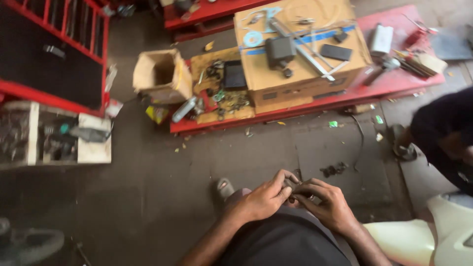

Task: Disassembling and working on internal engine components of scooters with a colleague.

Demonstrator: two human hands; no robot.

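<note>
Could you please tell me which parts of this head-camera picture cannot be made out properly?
- The small dark part held between the left hand and right hand: the fingers cover most of it, so its kind is unclear.
- The person at the right: cut off by the frame edge.
- The small parts on the cardboard sheet: too small and blurred to identify.
- The inside of the open carton: in shadow.

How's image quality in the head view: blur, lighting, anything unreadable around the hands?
Head view: soft overall, with blur worst at the left edge and bottom corners. Lighting is dim and flat, the floor dark, no hard shadows or glare. The left hand and right hand meet over a small dark part, too blurred and covered to identify. The cardboard box up top is brighter, clearer.
</note>
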